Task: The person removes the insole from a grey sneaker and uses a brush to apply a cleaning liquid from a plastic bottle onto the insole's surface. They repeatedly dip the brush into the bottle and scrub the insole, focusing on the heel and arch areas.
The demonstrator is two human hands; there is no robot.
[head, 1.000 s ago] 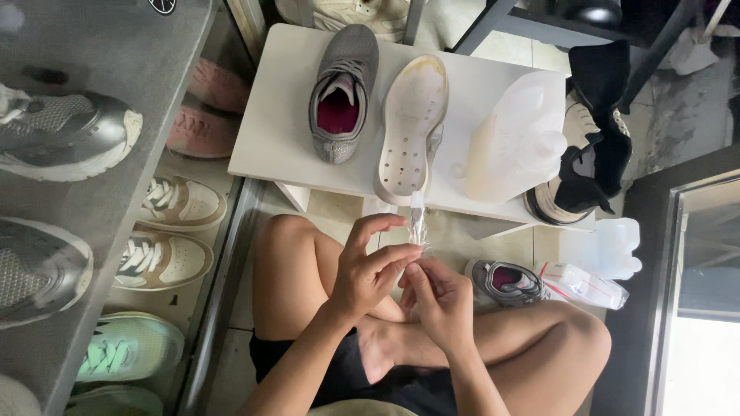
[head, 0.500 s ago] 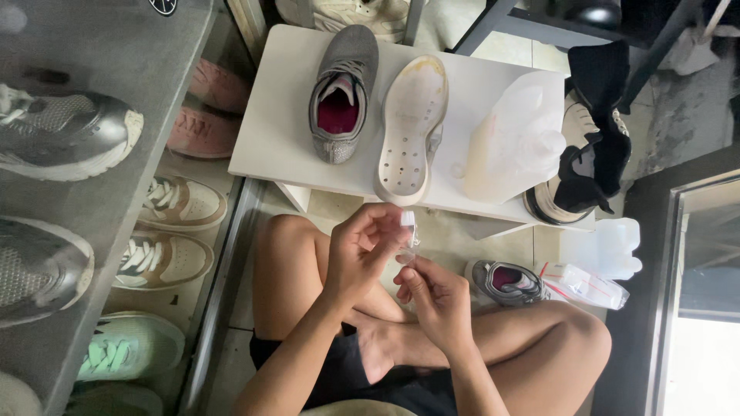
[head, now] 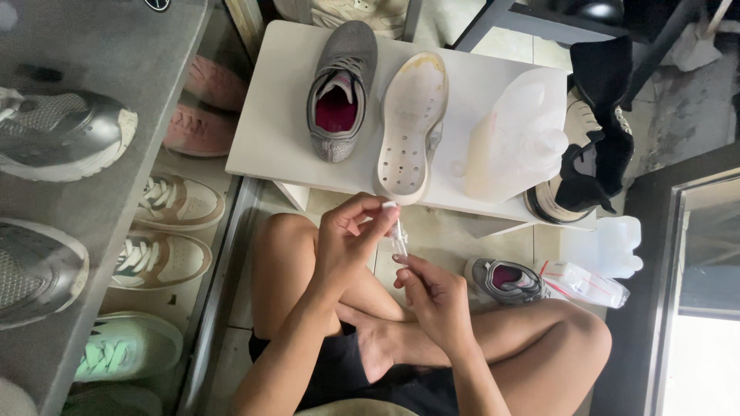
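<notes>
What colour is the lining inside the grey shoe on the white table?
Pink-magenta; the head view looks straight down into the grey shoe.

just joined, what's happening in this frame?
A person sits cross-legged on the floor at a low white table. Both hands meet over a small clear tube: the right hand holds its lower end, while the left hand pinches its white tip. On the table lie a grey shoe with a pink lining, a detached white sole and a translucent jug. More shoes fill the shelves at left.
</notes>
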